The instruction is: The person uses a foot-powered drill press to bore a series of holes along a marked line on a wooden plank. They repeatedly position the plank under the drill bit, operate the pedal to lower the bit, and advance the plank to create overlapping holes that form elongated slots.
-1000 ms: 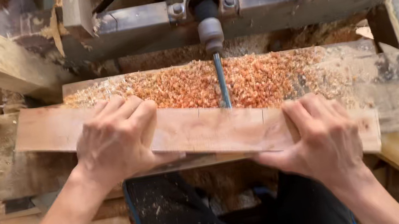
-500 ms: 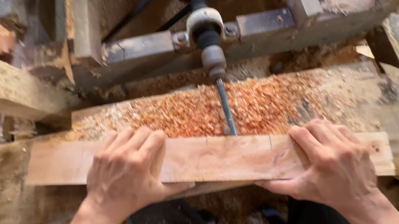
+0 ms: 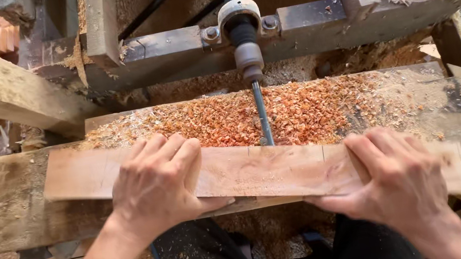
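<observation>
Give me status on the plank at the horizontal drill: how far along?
Done: a thick bed of reddish wood chips covers the bench, so boring has happened here. In hand: left hand and right hand press the plank edge-on against the drill bit. Left: bore depth is hidden, so remaining work can't be judged.

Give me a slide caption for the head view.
Both hands, left and right, press a wooden board against a horizontal drill bit.
</observation>
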Demonstrator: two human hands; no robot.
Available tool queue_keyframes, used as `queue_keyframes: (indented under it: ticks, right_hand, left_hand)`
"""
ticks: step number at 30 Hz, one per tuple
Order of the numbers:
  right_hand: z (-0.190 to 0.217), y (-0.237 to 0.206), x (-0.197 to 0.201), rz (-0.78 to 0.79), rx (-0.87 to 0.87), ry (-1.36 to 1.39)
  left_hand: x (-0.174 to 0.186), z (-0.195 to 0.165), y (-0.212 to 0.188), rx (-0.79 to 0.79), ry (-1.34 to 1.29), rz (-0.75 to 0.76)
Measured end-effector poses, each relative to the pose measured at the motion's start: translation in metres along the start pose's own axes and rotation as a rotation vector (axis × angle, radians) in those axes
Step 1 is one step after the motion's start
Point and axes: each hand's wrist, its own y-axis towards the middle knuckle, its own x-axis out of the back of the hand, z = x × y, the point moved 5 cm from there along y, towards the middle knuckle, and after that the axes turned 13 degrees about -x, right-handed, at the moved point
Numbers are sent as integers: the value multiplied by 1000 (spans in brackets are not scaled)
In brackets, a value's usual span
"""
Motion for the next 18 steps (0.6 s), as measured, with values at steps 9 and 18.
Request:
queue_keyframes:
  ticks: [9,18]
  right_hand:
    - [5,-2,4,19,-20,-36]
    - [11,7,12,5,-11,-34]
  left_hand:
    - [-2,2,0,-17,-24,1]
    - [0,1,3,54,-3,24]
